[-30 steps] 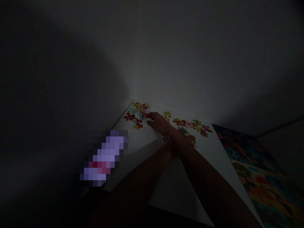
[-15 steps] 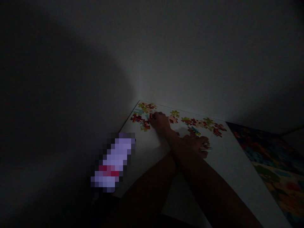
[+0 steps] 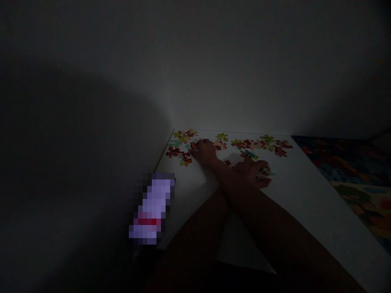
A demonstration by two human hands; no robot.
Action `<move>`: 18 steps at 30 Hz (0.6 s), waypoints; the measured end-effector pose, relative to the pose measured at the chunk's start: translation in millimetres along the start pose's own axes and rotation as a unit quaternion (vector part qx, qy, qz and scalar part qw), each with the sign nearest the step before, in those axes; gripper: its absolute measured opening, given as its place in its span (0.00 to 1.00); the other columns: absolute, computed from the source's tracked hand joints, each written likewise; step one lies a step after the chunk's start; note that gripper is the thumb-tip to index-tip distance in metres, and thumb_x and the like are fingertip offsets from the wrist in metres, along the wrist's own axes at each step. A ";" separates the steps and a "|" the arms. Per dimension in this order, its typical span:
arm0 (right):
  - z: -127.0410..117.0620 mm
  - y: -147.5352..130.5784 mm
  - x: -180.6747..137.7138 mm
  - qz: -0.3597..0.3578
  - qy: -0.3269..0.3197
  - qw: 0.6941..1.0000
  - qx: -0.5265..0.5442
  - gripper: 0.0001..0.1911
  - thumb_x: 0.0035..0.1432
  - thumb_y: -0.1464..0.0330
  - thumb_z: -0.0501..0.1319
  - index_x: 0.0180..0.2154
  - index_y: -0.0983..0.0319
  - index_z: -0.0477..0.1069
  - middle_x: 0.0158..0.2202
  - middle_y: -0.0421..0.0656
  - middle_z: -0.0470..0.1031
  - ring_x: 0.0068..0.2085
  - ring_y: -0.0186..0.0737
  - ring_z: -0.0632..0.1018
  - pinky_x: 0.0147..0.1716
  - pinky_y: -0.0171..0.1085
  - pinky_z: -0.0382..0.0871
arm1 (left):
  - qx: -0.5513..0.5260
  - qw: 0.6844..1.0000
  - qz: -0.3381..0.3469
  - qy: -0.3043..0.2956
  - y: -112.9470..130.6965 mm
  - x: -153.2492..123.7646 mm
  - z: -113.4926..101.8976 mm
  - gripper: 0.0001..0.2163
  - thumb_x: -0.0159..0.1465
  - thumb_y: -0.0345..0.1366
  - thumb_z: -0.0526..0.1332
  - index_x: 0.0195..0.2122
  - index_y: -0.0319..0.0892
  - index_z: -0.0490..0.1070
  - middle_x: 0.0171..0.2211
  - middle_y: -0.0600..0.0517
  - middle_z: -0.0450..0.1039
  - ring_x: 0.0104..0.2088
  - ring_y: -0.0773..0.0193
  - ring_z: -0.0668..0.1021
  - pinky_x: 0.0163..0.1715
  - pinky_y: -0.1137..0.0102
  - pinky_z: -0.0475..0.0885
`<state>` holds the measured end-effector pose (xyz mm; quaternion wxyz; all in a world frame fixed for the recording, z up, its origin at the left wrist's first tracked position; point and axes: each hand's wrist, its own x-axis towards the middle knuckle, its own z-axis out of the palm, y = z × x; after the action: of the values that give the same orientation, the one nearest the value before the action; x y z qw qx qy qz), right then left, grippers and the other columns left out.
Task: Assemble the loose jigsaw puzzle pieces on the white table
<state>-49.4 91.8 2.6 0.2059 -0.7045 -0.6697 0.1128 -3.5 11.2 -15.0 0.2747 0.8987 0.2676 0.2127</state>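
My forearms cross over a white tabletop point(image 3: 293, 195), the right one on top. My left hand point(image 3: 252, 173), reaching out to the right side, is closed around a stack of puzzle pieces point(image 3: 263, 173) whose edges show between thumb and fingers. On the far left part of the table, my right hand point(image 3: 205, 152) has its fingers curled down at a dark red puzzle piece point(image 3: 193, 145), among loose pieces. Beside it lie a reddish cluster of pieces point(image 3: 180, 154) and a pink piece point(image 3: 220, 145). Dim light hides the exact fingertip contact.
More puzzle pieces point(image 3: 249, 144) spread along the table's far edge by the wall point(image 3: 229, 81). A blurred, glowing phone-like object point(image 3: 155, 203) is at the left table edge. Colourful printed sheets or boards point(image 3: 330, 158) lie to the right.
The view has tilted and turned slightly. My right hand stays at the same pieces with little movement; my left hand keeps its stack and sits slightly higher in the picture.
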 end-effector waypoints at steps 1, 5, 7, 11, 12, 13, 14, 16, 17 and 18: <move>-0.6 -0.3 0.0 0.003 -0.001 1.000 0.000 0.26 0.58 0.56 0.62 0.51 0.67 0.70 0.56 0.60 0.68 0.57 0.59 0.68 0.54 0.53 0.61 | -0.003 1.000 -0.001 0.005 0.9 0.2 -0.6 0.26 0.61 0.45 0.65 0.58 0.45 0.63 0.51 0.45 0.73 0.53 0.51 0.75 0.54 0.58 0.69; -2.1 0.4 1.7 0.020 0.001 1.000 0.019 0.20 0.57 0.61 0.62 0.48 0.64 0.72 0.54 0.56 0.70 0.55 0.55 0.70 0.53 0.50 0.64 | -0.011 1.000 -0.011 0.009 5.2 0.2 -3.6 0.26 0.60 0.44 0.66 0.57 0.43 0.64 0.51 0.45 0.73 0.53 0.52 0.75 0.55 0.59 0.69; -2.4 1.6 2.4 0.022 0.004 0.999 0.030 0.18 0.56 0.63 0.63 0.47 0.64 0.73 0.54 0.55 0.71 0.54 0.53 0.71 0.52 0.48 0.65 | -0.007 1.000 -0.024 0.001 7.6 0.6 -5.7 0.24 0.60 0.42 0.66 0.55 0.40 0.64 0.51 0.43 0.73 0.52 0.51 0.75 0.55 0.58 0.69; -4.6 3.5 3.1 0.016 0.010 0.999 0.035 0.16 0.56 0.65 0.62 0.45 0.66 0.73 0.52 0.57 0.72 0.53 0.52 0.72 0.51 0.46 0.66 | -0.008 0.999 -0.046 0.002 10.2 1.3 -8.5 0.23 0.59 0.41 0.66 0.53 0.38 0.65 0.49 0.42 0.74 0.50 0.50 0.76 0.52 0.58 0.70; -5.8 3.6 3.4 0.015 0.008 0.999 0.035 0.16 0.56 0.65 0.62 0.45 0.68 0.73 0.52 0.58 0.72 0.53 0.52 0.72 0.51 0.45 0.66 | -0.010 0.999 -0.051 0.006 10.2 1.3 -8.6 0.23 0.59 0.41 0.66 0.53 0.39 0.65 0.49 0.43 0.74 0.49 0.50 0.76 0.52 0.58 0.71; -7.1 3.6 3.6 0.016 0.004 0.999 0.035 0.16 0.56 0.66 0.62 0.45 0.68 0.73 0.51 0.59 0.72 0.53 0.53 0.72 0.51 0.45 0.66 | -0.011 0.998 -0.053 0.009 10.1 1.1 -8.6 0.23 0.59 0.41 0.66 0.52 0.40 0.65 0.48 0.43 0.74 0.49 0.51 0.76 0.52 0.58 0.71; -8.4 3.3 3.8 0.017 -0.001 0.999 0.035 0.16 0.57 0.66 0.62 0.44 0.69 0.72 0.51 0.60 0.72 0.54 0.53 0.72 0.52 0.45 0.66 | -0.012 0.998 -0.053 0.012 9.9 0.8 -8.5 0.22 0.59 0.40 0.66 0.52 0.40 0.65 0.48 0.44 0.74 0.50 0.51 0.76 0.53 0.58 0.71; -11.0 2.7 3.8 0.018 -0.007 0.999 0.038 0.15 0.56 0.67 0.62 0.44 0.69 0.71 0.51 0.61 0.72 0.54 0.54 0.72 0.52 0.46 0.65 | -0.009 0.998 -0.053 0.013 9.4 0.5 -8.1 0.23 0.58 0.40 0.66 0.53 0.41 0.65 0.49 0.44 0.74 0.51 0.51 0.76 0.54 0.58 0.70; -12.2 2.5 3.6 0.022 -0.006 0.999 0.046 0.16 0.56 0.68 0.62 0.45 0.69 0.70 0.51 0.60 0.73 0.54 0.54 0.72 0.52 0.46 0.65 | -0.006 0.998 -0.055 0.012 9.0 0.5 -7.8 0.23 0.58 0.40 0.66 0.53 0.41 0.65 0.49 0.44 0.74 0.51 0.51 0.75 0.54 0.58 0.69; -13.3 2.3 3.1 0.025 -0.004 0.998 0.060 0.16 0.57 0.69 0.62 0.47 0.68 0.68 0.50 0.60 0.73 0.53 0.53 0.73 0.50 0.45 0.66 | -0.003 0.998 -0.057 0.011 8.5 0.7 -7.5 0.24 0.58 0.40 0.66 0.54 0.40 0.65 0.50 0.43 0.74 0.52 0.50 0.75 0.55 0.57 0.69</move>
<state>-41.3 93.0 13.7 0.2420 -0.7072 -0.6446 0.1604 -3.8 8.5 -4.0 0.2864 0.8786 0.3207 0.2078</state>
